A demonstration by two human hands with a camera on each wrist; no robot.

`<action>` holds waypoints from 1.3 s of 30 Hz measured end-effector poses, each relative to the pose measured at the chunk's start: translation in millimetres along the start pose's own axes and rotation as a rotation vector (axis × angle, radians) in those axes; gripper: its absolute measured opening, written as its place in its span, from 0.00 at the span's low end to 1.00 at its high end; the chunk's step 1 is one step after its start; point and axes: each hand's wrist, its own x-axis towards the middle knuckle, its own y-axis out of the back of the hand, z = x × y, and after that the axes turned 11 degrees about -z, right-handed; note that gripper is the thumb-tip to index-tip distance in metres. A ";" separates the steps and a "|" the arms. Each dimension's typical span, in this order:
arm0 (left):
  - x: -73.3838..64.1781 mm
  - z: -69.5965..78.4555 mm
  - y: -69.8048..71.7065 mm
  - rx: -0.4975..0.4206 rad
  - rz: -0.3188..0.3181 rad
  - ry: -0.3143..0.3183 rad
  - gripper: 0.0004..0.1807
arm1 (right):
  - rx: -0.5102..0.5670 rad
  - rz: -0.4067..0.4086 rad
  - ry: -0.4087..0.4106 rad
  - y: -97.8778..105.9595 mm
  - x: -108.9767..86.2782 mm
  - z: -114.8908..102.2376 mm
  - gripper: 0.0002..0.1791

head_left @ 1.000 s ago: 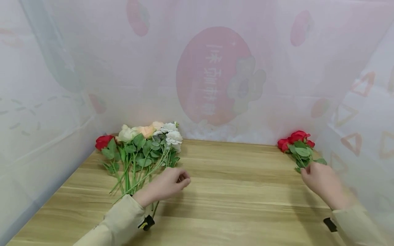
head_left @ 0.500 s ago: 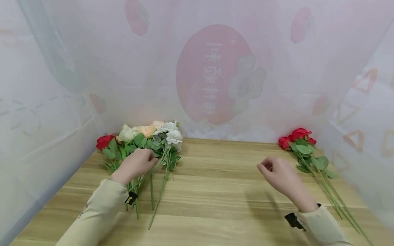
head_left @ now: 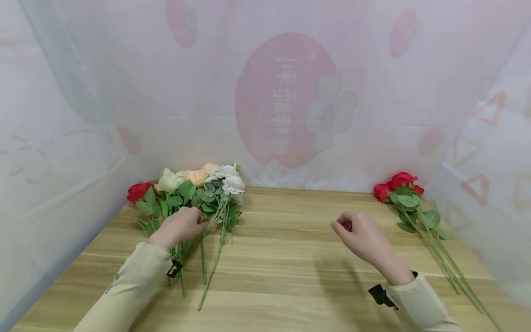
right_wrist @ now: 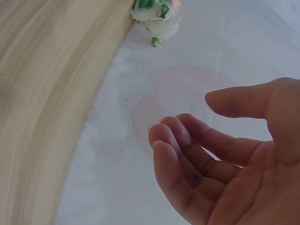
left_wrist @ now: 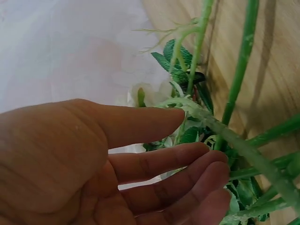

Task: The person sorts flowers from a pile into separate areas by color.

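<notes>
My left hand [head_left: 180, 226] hovers over the stems of a mixed bunch at the left of the table. In the left wrist view its thumb and loosely bent fingers stand apart beside a green stem [left_wrist: 248, 152]; whether they touch it I cannot tell. The bunch has a red rose [head_left: 140, 192], a cream flower [head_left: 171, 180], peach flowers [head_left: 196, 177] and white flowers [head_left: 233, 185]. My right hand [head_left: 365, 237] is above the right half of the table, with nothing between its relaxed fingers. Beyond it, several red roses [head_left: 400, 184] lie at the far right.
The wooden table [head_left: 286, 258] ends at a pale printed cloth [head_left: 294, 92] that walls in the back and sides. Long rose stems [head_left: 448, 272] run down the table's right side. Loose flower stems [head_left: 213, 276] point toward the front at left.
My right hand has left the red roses and moved left toward the middle. My left hand has moved left and back over the mixed stems. The flowers look unmoved.
</notes>
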 end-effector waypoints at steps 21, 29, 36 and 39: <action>1.0 -0.3 -7.4 -0.004 -0.013 0.002 0.26 | -0.019 0.001 -0.015 0.0 -0.2 -2.9 0.10; 0.0 3.1 -5.0 -0.048 0.023 -0.020 0.29 | -0.010 -0.020 -0.029 -2.7 -0.4 -3.1 0.09; -4.4 13.8 1.0 -0.114 0.033 -0.061 0.27 | -0.016 -0.012 -0.035 -3.8 1.0 -3.7 0.08; -7.8 20.2 3.7 -0.135 0.041 -0.075 0.21 | -0.020 -0.009 -0.038 -4.6 1.6 -4.1 0.08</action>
